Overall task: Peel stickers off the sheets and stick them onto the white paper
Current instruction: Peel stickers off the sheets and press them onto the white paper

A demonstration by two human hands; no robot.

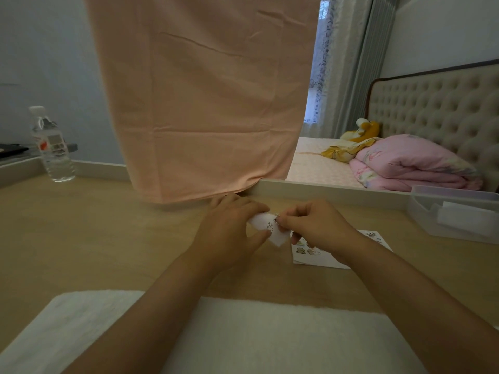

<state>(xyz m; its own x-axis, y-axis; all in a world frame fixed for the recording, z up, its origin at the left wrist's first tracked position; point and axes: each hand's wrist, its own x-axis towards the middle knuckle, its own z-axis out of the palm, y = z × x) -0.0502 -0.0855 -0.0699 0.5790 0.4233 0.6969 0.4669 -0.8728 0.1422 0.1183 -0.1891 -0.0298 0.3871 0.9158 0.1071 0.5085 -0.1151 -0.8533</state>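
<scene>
Holding what, those two hands?

The left hand [232,233] holds a small white sticker sheet with line-drawn figures [270,229], thumb below and fingers curled over its far edge, lifted above the pale wooden desk [94,238]. The right hand [318,228] has a narrow grip: thumb and forefinger pinch the sheet's upper right edge. Whether a sticker's corner is already lifted, I cannot tell.

Which way does the sheet lie from that pinch?

Left and slightly down. Its long axis runs from upper left to lower right, between the hands. I judge the peel pulls rightward, away from the left hand.

And the target?

The large white paper [270,333] lies at the desk's near edge, beneath both forearms and nearer the body than either hand. The right hand would have to draw back toward the body to reach it. A second printed sticker sheet [310,256] lies flat under the right wrist.
</scene>
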